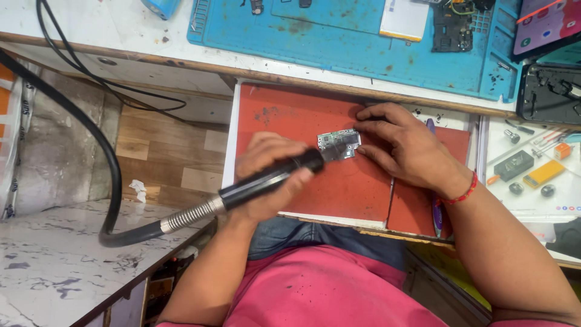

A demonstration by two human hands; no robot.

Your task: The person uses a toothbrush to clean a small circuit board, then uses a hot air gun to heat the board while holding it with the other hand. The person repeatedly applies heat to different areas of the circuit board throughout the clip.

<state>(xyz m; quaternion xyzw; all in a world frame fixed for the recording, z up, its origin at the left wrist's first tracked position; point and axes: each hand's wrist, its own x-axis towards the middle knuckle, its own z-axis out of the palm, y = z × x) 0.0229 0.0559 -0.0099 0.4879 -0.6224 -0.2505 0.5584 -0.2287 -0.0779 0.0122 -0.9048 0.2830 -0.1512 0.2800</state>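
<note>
A small silver-green circuit board (340, 144) lies on a red mat (284, 118) laid over a pulled-out shelf. My left hand (266, 181) is wrapped around a black handpiece (272, 177) whose metal tip rests at the board's left edge. A ribbed metal collar and a thick black hose (109, 181) run from the handpiece off to the left. My right hand (405, 145), with a red bead bracelet at the wrist, lies flat on the mat. Its fingertips press the board's right edge and top right corner.
Above the shelf, a blue work mat (339, 42) on the bench carries a white battery (404, 21) and a dark phone part (451, 30). A lit phone (544, 27) and a black phone frame (551, 94) sit at the right. A marble ledge (54, 260) is lower left.
</note>
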